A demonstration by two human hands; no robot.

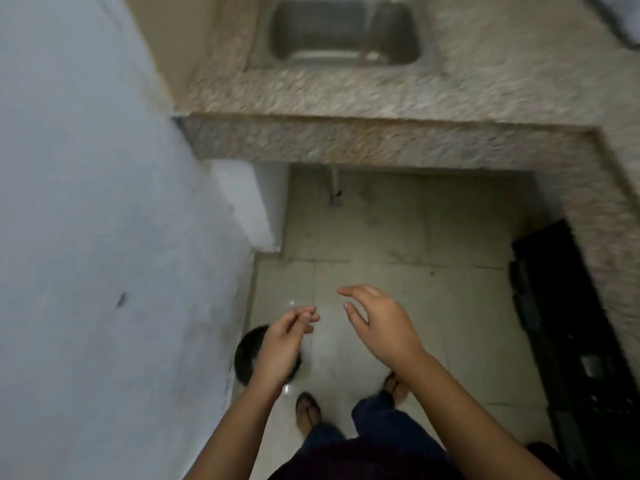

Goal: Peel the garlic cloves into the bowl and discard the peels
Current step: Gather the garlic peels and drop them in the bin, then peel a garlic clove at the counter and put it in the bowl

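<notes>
My left hand [284, 344] hovers above a dark round bin [247, 355] on the floor by the wall, its fingers loosely extended and holding nothing I can make out. To its right, my right hand [377, 323] is raised with relaxed fingers spread, also holding nothing. No garlic, peels or bowl show in this blurred view.
A speckled stone counter [346, 98] with a steel sink [343, 32] runs across the top and down the right side. A dark object [561, 323] stands under the counter at right. The pale wall [86, 237] fills the left. My feet stand on beige floor tiles [398, 237].
</notes>
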